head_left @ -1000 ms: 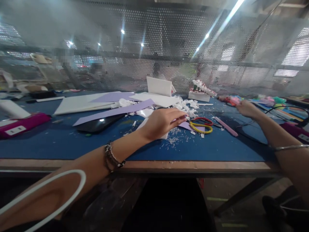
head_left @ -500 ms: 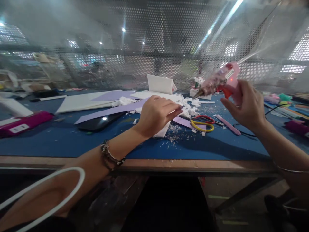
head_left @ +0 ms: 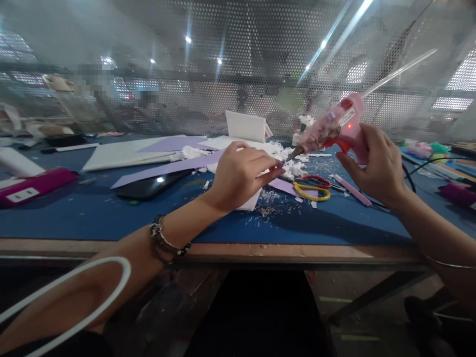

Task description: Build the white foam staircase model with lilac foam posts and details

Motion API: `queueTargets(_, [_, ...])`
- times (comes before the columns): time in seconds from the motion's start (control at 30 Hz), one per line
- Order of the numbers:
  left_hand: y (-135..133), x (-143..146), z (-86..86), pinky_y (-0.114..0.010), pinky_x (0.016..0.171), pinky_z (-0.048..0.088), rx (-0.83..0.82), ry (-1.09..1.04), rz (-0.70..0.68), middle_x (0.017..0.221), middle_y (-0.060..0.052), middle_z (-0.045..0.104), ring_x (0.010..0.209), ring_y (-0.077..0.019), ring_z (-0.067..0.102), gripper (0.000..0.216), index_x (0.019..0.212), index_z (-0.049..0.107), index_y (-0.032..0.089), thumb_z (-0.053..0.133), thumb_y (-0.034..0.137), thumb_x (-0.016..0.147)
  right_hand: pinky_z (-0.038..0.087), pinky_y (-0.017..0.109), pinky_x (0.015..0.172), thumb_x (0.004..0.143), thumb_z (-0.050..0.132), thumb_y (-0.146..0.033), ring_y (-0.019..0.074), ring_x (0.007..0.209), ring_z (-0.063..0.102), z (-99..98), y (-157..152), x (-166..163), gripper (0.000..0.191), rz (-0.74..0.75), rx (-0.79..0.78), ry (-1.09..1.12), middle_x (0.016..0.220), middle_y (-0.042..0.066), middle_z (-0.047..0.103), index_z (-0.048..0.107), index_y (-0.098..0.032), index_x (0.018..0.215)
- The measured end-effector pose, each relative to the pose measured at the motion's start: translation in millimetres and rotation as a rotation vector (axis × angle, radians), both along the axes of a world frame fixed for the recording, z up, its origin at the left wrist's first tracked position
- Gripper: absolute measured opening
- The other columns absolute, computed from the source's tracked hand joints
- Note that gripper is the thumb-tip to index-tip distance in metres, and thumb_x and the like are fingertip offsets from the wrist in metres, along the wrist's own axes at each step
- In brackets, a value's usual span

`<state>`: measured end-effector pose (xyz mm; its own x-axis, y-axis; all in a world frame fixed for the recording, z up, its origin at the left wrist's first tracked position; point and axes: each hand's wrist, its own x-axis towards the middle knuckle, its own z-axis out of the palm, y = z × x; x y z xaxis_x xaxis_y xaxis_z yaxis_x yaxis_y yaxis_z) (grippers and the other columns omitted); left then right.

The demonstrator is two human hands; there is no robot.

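Observation:
My right hand (head_left: 375,166) grips a pink hot glue gun (head_left: 332,130) with a glue stick rising from its back. Its nozzle points down and left, close to the fingertips of my left hand (head_left: 241,174). My left hand rests with curled fingers on a white foam piece (head_left: 250,200) and a purple paper strip (head_left: 286,187) on the blue table (head_left: 92,218). White foam scraps (head_left: 293,168) lie just behind the fingers.
Yellow and red scissors (head_left: 311,188) and a pink stick (head_left: 349,189) lie to the right of my left hand. A black phone (head_left: 150,186), a long purple strip (head_left: 167,168), white boards (head_left: 126,154) and a magenta case (head_left: 33,186) sit to the left. A perforated screen stands behind.
My right hand picked the glue gun up from the far right of the table and brought it left, its nozzle now lowered near my left fingertips. My left hand stayed on the foam piece.

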<state>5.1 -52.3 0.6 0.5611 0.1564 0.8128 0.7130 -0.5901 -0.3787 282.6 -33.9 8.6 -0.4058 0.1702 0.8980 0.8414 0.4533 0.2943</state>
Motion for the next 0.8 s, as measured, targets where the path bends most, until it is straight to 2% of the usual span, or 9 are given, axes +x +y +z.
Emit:
queueTargets(0.33, [-2.9, -0.4, -0.8, -0.029, 0.076, 0.035, -0.021, -0.012, -0.085, 0.072, 0.001, 0.069, 0.068, -0.0116, 0.061, 0.024, 0.078, 0.064, 0.019, 0.050, 0.034, 0.091, 0.054, 0.042, 0.069, 0.083, 0.053, -0.045, 0.0307, 0.092, 0.064, -1.2, 0.5, -1.8, 0.056, 0.009, -0.058, 0.010, 0.106, 0.020, 0.064, 0.049, -0.004, 0.121])
queueTargets(0.63, [-0.3, -0.6, -2.5, -0.030, 0.077, 0.036, -0.050, -0.013, -0.064, 0.073, 0.001, 0.070, 0.069, -0.0126, 0.062, 0.025, 0.080, 0.064, 0.021, 0.049, 0.036, 0.092, 0.053, 0.042, 0.072, 0.083, 0.054, -0.044, 0.0300, 0.096, 0.063, -3.0, 3.4, 0.4, 0.053, 0.008, -0.068, 0.020, 0.111, 0.018, 0.063, 0.048, -0.008, 0.122])
queueTargets(0.8, [0.3, -0.8, -3.1, -0.030, 0.077, 0.035, -0.059, -0.024, -0.061, 0.073, 0.001, 0.070, 0.067, -0.0124, 0.061, 0.025, 0.081, 0.064, 0.021, 0.048, 0.036, 0.092, 0.053, 0.040, 0.067, 0.084, 0.053, -0.044, 0.0288, 0.091, 0.063, -2.3, 2.3, 0.6, 0.052, -0.012, -0.074, 0.016, 0.110, 0.018, 0.063, 0.048, -0.009, 0.122])
